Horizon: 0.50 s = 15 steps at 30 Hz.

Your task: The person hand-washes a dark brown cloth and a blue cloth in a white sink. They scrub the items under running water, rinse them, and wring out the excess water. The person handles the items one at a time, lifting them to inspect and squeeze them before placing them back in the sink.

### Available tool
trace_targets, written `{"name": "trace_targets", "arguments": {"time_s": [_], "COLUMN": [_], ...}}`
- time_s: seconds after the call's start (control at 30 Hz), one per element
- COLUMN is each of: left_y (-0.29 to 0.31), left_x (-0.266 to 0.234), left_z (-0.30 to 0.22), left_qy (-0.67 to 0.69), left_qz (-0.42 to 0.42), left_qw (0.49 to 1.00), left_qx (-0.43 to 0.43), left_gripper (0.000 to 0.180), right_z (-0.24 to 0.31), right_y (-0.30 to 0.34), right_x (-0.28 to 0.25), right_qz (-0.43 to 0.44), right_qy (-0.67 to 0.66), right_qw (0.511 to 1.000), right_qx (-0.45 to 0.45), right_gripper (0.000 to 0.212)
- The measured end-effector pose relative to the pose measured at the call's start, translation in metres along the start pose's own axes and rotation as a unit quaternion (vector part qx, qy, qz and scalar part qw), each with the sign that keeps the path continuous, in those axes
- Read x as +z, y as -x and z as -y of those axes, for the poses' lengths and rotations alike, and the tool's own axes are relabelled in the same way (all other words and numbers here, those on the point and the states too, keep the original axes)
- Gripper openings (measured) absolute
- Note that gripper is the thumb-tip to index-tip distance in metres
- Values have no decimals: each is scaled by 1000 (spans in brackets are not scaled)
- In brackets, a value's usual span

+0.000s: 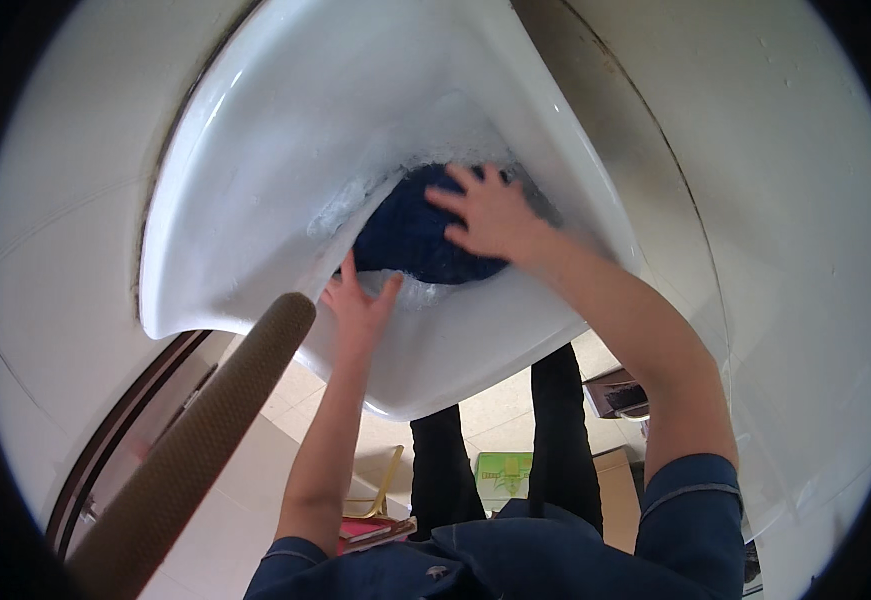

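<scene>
A dark blue cloth point(396, 232) lies bunched in the bottom of a deep white ceramic basin point(256, 170). Splashing, bubbly water point(341, 205) surrounds it. My right hand point(496, 212) is over the cloth's right side, palm down and fingers spread; whether it presses on the fabric I cannot tell. At the cloth's near left edge, low in the basin, is my left hand point(358, 308) with thumb and forefinger wide apart. It grips nothing that I can see, though its other fingers are partly hidden.
A thick brown textured pole point(211, 430) slants across the lower left, its end close to my left forearm. Pale walls point(796, 190) flank the basin. On the tiled floor are a green item point(504, 472) between my legs and a cardboard box point(616, 490) at right.
</scene>
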State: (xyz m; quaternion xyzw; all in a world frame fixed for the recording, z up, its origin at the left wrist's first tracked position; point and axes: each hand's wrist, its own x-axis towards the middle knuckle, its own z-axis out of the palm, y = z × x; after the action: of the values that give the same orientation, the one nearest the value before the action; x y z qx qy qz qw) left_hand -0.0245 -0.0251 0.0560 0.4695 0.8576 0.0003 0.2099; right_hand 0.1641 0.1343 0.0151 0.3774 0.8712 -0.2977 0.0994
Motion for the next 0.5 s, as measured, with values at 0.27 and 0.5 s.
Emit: {"name": "trace_targets", "arguments": {"time_s": [0.27,0.5], "left_y": [-36,-103], "left_x": [83,47], "left_z": [26,33], "left_qy": [-130,-187], "left_qz": [-3,97], "left_qw": [984,959], "left_qx": [125,188], "left_gripper": [102,54], "right_z": [37,42], "right_y": [-2,-57], "right_x": [52,41], "right_qz": [-52,-33], "right_qy": [14,-75], "right_qw": [994,997], "right_qx": [-98,-4], "right_gripper": [35,38]}}
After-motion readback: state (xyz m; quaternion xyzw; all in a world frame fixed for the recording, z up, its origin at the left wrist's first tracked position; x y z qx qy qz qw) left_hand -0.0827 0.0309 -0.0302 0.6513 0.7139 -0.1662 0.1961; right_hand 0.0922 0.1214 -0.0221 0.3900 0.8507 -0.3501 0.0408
